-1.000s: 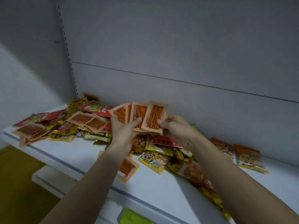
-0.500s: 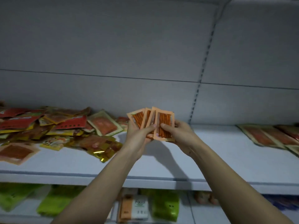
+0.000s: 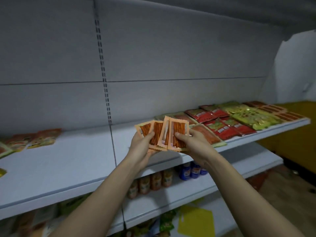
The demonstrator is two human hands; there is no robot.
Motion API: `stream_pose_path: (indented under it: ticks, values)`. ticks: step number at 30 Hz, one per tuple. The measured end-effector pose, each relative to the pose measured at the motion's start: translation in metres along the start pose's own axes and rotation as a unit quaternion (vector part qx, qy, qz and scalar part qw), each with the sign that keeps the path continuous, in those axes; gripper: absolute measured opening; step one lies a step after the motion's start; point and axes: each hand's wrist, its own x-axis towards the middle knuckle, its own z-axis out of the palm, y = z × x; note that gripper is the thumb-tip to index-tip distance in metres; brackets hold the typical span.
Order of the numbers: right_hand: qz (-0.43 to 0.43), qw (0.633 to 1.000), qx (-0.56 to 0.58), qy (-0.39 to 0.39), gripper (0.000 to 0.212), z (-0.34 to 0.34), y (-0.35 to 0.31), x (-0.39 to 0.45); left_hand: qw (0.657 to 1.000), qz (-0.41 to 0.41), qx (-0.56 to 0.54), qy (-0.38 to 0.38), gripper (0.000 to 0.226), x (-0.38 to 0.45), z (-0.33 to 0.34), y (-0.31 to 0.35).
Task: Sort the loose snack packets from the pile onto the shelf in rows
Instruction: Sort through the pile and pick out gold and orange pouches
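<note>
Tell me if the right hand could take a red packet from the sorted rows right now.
Probably not yet: the right hand and left hand both grip the fanned orange packets. The red packets lie unobstructed just to the right.

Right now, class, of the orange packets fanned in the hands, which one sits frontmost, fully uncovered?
The rightmost orange packet, pinched by the right hand. Its whole face shows, while the others, held by the left hand, are partly overlapped.
</note>
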Motion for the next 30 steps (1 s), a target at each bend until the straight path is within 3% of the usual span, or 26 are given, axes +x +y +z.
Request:
stream_pose_path:
  ticks: [6,16,22,30]
  values:
    - [0.02,0.999,-0.013,0.047,0.019,-0.105,0.014,0.022,0.997,0.001,0.046,-0.06,0.021,0.039,0.103,-0.047]
    - [0.018,0.99,-0.071,0.123,0.014,-0.281,-0.001,0.113,0.995,0.01,0.003,-0.103,0.023,0.154,0.277,-0.128]
    - [-0.01,0.981,-0.065,0.184,0.013,-0.401,-0.021,0.141,0.981,0.011,0.012,-0.191,0.053,0.21,0.393,-0.164]
    - [-0.005,0.984,-0.027,0.178,0.022,-0.543,-0.024,0.168,0.978,-0.007,0.003,-0.21,0.059,0.241,0.518,-0.213]
